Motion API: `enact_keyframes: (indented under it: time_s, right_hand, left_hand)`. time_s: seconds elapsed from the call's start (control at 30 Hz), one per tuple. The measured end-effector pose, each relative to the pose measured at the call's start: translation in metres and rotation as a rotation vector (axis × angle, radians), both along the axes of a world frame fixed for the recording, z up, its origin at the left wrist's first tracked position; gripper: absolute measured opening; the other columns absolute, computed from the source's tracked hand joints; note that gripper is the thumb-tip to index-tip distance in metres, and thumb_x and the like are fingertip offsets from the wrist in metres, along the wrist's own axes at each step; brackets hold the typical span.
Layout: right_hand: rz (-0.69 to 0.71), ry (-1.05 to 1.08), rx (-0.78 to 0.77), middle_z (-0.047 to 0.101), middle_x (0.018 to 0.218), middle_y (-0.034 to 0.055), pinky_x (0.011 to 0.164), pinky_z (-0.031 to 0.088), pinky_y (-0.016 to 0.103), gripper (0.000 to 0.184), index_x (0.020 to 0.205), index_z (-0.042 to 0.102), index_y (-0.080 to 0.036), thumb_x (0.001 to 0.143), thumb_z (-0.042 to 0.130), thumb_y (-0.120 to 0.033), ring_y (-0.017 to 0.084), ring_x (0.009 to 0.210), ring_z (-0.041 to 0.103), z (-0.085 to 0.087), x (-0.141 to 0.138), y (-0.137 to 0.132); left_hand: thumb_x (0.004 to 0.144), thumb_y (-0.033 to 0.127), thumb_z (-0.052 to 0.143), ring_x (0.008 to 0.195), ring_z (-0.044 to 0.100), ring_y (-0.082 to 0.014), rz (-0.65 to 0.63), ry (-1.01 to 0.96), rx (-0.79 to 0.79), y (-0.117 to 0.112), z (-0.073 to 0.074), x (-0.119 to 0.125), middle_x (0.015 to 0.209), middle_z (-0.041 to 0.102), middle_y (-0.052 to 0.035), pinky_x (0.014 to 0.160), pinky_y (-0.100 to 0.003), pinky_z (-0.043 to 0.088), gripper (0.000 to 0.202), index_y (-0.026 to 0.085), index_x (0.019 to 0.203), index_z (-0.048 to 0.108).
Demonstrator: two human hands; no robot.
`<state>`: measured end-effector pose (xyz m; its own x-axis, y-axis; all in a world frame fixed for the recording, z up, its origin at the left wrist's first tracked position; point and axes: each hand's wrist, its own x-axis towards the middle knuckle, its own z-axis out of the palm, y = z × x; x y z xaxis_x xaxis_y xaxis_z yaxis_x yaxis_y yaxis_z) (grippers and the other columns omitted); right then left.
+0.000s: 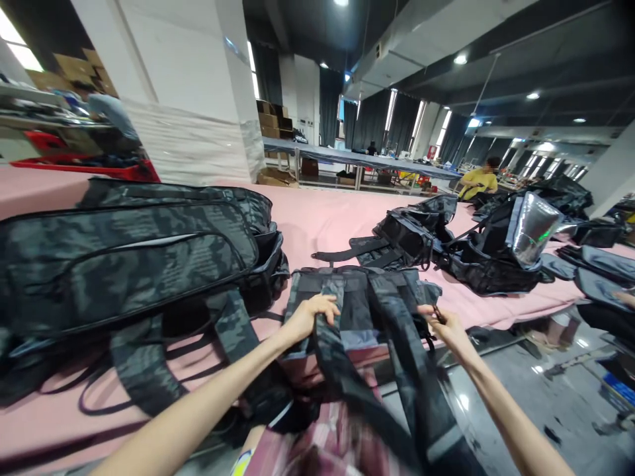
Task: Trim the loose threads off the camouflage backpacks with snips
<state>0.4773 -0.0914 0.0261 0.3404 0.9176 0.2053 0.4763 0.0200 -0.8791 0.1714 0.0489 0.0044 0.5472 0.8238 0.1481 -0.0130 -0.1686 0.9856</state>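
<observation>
A dark camouflage backpack (356,311) lies in front of me, its two wide shoulder straps running toward my body. My left hand (308,318) has its fingers bent over the top of the left shoulder strap (328,340) and grips it. To the right of the other strap (397,317), my right hand (449,327) is closed round a small dark tool (438,315) that looks like thread snips. The forefinger of that hand points at the pack's right side. The lower ends of the straps are blurred.
Pink cloth (317,211) covers the table. A large camouflage bag (149,264) lies at the left, with loose straps below it. More bags (411,231) and an open one with silver lining (533,231) are at the right. A person in yellow (481,180) is farther back.
</observation>
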Motion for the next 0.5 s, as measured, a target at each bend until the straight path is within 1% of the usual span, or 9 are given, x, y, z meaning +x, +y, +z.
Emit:
enact_keyframes:
  time_s: [0.07, 0.13, 0.17, 0.23, 0.3, 0.33, 0.4, 0.43, 0.5]
  right_hand:
    - [-0.009, -0.134, -0.022, 0.066, 0.07, 0.0037, 0.057, 0.045, 0.033, 0.029, 0.089, 0.067, -0.017, 0.07, 0.051, -0.032, 0.018, 0.057, 0.056, 0.014, 0.004, -0.002]
    - [0.038, -0.206, -0.009, 0.066, 0.074, 0.0036, 0.06, 0.045, 0.032, 0.028, 0.09, 0.067, -0.017, 0.071, 0.051, -0.031, 0.019, 0.061, 0.057, 0.031, 0.001, 0.01]
    - [0.077, -0.237, 0.001, 0.067, 0.079, 0.0036, 0.065, 0.045, 0.032, 0.027, 0.089, 0.068, -0.017, 0.071, 0.051, -0.03, 0.019, 0.068, 0.059, 0.04, -0.004, 0.021]
    - [0.168, -0.326, -0.001, 0.068, 0.088, 0.0032, 0.074, 0.044, 0.032, 0.026, 0.089, 0.069, -0.019, 0.074, 0.049, -0.027, 0.02, 0.081, 0.06, 0.056, -0.019, 0.048]
    - [0.27, -0.43, -0.065, 0.068, 0.092, 0.003, 0.076, 0.043, 0.03, 0.027, 0.089, 0.069, -0.019, 0.078, 0.045, -0.025, 0.019, 0.085, 0.06, 0.068, -0.035, 0.079]
    - [0.337, -0.467, -0.127, 0.069, 0.09, 0.0025, 0.074, 0.043, 0.028, 0.025, 0.087, 0.07, -0.019, 0.077, 0.047, -0.025, 0.019, 0.084, 0.06, 0.071, -0.043, 0.092]
    - [0.481, -0.496, -0.258, 0.069, 0.074, 0.0004, 0.064, 0.043, 0.024, 0.015, 0.075, 0.071, -0.018, 0.067, 0.06, -0.023, 0.017, 0.07, 0.061, 0.069, -0.057, 0.114]
    - [0.55, -0.504, -0.319, 0.067, 0.064, -0.001, 0.058, 0.042, 0.023, 0.009, 0.067, 0.071, -0.018, 0.06, 0.066, -0.021, 0.016, 0.062, 0.06, 0.064, -0.063, 0.12]
    - [0.641, -0.515, -0.409, 0.061, 0.049, -0.0032, 0.052, 0.04, 0.021, 0.009, 0.056, 0.069, -0.017, 0.048, 0.074, -0.017, 0.014, 0.05, 0.056, 0.05, -0.072, 0.127]
  left_hand:
    - [0.052, 0.016, 0.071, 0.107, 0.054, -0.0269, -0.169, 0.101, 0.203, -0.007, -0.009, -0.005, 0.073, 0.07, -0.0029, 0.108, -0.045, 0.014, 0.013, 0.023, 0.046, 0.063]
    - [0.059, 0.018, 0.067, 0.109, 0.053, -0.0261, -0.317, 0.205, 0.421, -0.015, -0.019, -0.01, 0.08, 0.071, -0.0018, 0.108, -0.047, 0.01, 0.011, 0.025, 0.052, 0.065]
    - [0.063, 0.018, 0.064, 0.111, 0.052, -0.0256, -0.362, 0.238, 0.501, -0.021, -0.025, -0.013, 0.082, 0.071, -0.0013, 0.108, -0.048, 0.01, 0.011, 0.026, 0.055, 0.066]
    - [0.069, 0.017, 0.058, 0.114, 0.05, -0.0246, -0.411, 0.272, 0.593, -0.036, -0.038, -0.019, 0.086, 0.071, -0.0009, 0.108, -0.049, 0.01, 0.016, 0.027, 0.061, 0.067]
    - [0.071, 0.013, 0.053, 0.118, 0.047, -0.0234, -0.481, 0.315, 0.661, -0.052, -0.053, -0.025, 0.092, 0.07, -0.0005, 0.109, -0.048, 0.01, 0.021, 0.028, 0.07, 0.068]
    - [0.072, 0.011, 0.052, 0.119, 0.046, -0.0228, -0.52, 0.338, 0.685, -0.058, -0.06, -0.029, 0.095, 0.069, -0.0004, 0.11, -0.048, 0.009, 0.024, 0.028, 0.074, 0.068]
    - [0.075, 0.011, 0.05, 0.12, 0.045, -0.0208, -0.577, 0.362, 0.698, -0.068, -0.072, -0.036, 0.103, 0.067, -0.0002, 0.111, -0.044, 0.01, 0.026, 0.028, 0.083, 0.068]
    - [0.077, 0.012, 0.049, 0.119, 0.046, -0.0196, -0.578, 0.36, 0.691, -0.069, -0.076, -0.039, 0.105, 0.066, -0.0002, 0.111, -0.042, 0.011, 0.027, 0.029, 0.087, 0.067]
    - [0.079, 0.012, 0.047, 0.117, 0.048, -0.0179, -0.545, 0.35, 0.677, -0.067, -0.08, -0.044, 0.106, 0.066, -0.0003, 0.112, -0.04, 0.013, 0.027, 0.029, 0.089, 0.066]
